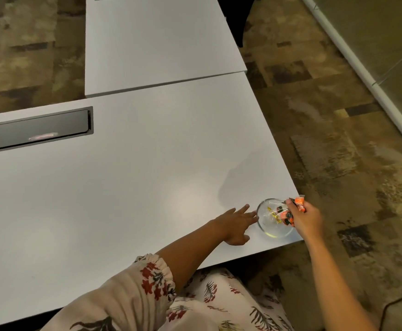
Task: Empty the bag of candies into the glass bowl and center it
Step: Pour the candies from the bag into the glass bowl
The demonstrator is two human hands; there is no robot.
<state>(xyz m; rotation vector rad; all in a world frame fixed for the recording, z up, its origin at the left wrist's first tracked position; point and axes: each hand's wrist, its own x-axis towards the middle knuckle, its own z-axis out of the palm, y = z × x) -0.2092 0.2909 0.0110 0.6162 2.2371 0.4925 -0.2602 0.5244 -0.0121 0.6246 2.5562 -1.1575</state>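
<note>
Head view: candies (pixel 281 214) in glass bowl (pixel 275 232)

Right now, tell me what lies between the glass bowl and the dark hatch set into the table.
Head view: only bare white table runs from the glass bowl to the hatch. The left hand reaches in beside the bowl's left rim.

Glass bowl (pixel 275 218) sits at the near right corner of the white counter (pixel 133 177). Right hand (pixel 307 218) grips an orange candy bag (pixel 299 205) tipped over the bowl, wrapped candies (pixel 283 214) inside. Left hand (pixel 236 223), fingers spread, touches the bowl's left rim.
</note>
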